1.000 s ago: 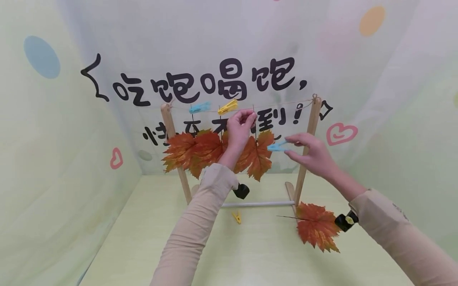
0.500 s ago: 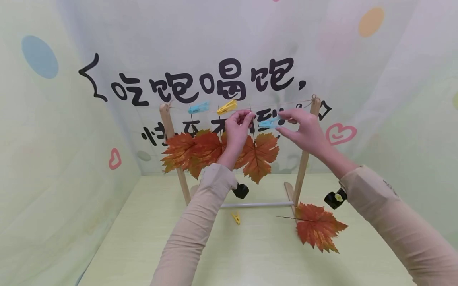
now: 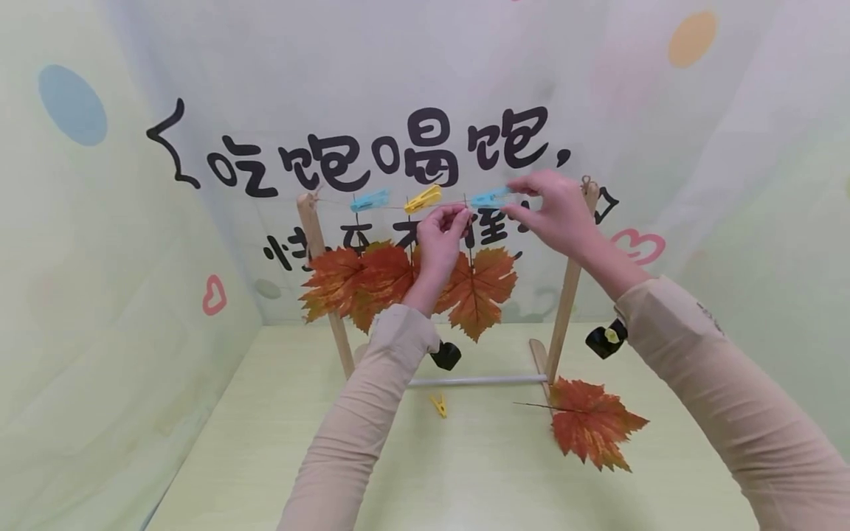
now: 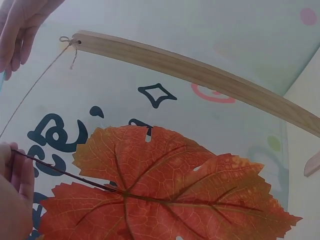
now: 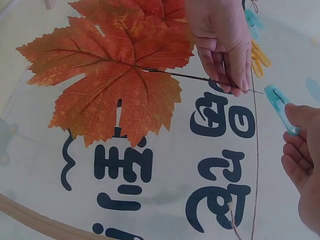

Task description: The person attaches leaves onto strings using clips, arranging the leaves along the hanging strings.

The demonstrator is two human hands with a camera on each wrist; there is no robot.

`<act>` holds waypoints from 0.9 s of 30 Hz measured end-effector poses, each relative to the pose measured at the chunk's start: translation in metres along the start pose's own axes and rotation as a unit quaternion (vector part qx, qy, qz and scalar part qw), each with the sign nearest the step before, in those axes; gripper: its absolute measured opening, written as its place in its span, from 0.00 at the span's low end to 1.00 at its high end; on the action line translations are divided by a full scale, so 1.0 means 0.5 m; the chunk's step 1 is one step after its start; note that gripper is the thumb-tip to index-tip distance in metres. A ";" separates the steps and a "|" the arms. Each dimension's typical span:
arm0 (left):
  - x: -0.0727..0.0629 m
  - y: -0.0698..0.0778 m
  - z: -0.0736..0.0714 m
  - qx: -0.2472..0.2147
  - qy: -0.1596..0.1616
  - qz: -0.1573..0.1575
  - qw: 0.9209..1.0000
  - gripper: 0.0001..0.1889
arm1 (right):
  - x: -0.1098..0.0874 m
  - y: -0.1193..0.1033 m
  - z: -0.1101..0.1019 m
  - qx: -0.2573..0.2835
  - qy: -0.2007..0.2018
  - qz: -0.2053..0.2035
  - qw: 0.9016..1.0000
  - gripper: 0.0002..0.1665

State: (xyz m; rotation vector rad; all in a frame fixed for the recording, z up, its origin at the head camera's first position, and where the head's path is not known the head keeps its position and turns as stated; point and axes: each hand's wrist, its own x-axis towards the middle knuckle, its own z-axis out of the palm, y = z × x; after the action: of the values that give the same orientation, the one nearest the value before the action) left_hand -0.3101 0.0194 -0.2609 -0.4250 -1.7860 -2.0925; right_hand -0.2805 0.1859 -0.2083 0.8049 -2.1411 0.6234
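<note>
My left hand (image 3: 441, 243) pinches the thin dark stem of an orange-red artificial maple leaf (image 3: 477, 291) at the twine (image 5: 256, 165), and the leaf hangs below. Between thumb and fingers, my right hand (image 3: 554, 214) holds a light blue clothespin (image 5: 280, 107) by its handle end. The clothespin's tip is close to the stem's top and the twine; in the right wrist view a small gap seems to separate them. To the left, a blue clothespin (image 3: 370, 200) and a yellow clothespin (image 3: 423, 198) sit on the twine with leaves (image 3: 335, 276) hanging under them.
Wooden posts (image 3: 564, 317) hold the twine at both ends, joined low by a white rod (image 3: 478, 380). On the table (image 3: 265, 457) lie a yellow clothespin (image 3: 440, 405) and another maple leaf (image 3: 594, 424). A printed cloth (image 3: 265, 74) forms the backdrop.
My right hand has moved up and left, bringing the blue clothespin from beside the leaf to the twine near the stem's top. My left hand stays nearly in place on the stem.
</note>
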 end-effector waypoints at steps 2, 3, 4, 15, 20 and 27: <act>-0.001 0.000 0.000 -0.003 0.001 0.003 1.000 0.12 | 0.006 0.000 -0.002 -0.007 -0.005 -0.003 1.000 0.16; -0.001 0.000 -0.001 -0.002 0.001 0.004 1.000 0.12 | 0.009 0.000 -0.003 -0.010 -0.009 -0.003 1.000 0.16; -0.001 0.000 -0.001 -0.001 0.002 0.005 1.000 0.12 | 0.012 0.000 -0.003 -0.012 -0.013 -0.003 1.000 0.15; 0.007 -0.011 -0.003 0.005 0.007 0.003 1.000 0.11 | 0.035 0.002 -0.003 -0.050 -0.059 0.014 0.997 0.12; 0.027 -0.044 -0.001 0.003 0.016 0.010 1.000 0.11 | 0.047 0.003 0.000 -0.054 -0.067 0.014 0.996 0.11; 0.032 -0.054 0.003 0.004 0.021 0.012 1.000 0.10 | 0.060 0.006 -0.001 -0.066 -0.090 0.034 0.993 0.10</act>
State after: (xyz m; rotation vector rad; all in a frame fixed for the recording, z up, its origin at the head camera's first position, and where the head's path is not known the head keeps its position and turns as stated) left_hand -0.3364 0.0235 -0.2774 -0.3959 -1.7568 -2.0608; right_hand -0.2981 0.1781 -0.1852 0.7417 -2.3551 0.4512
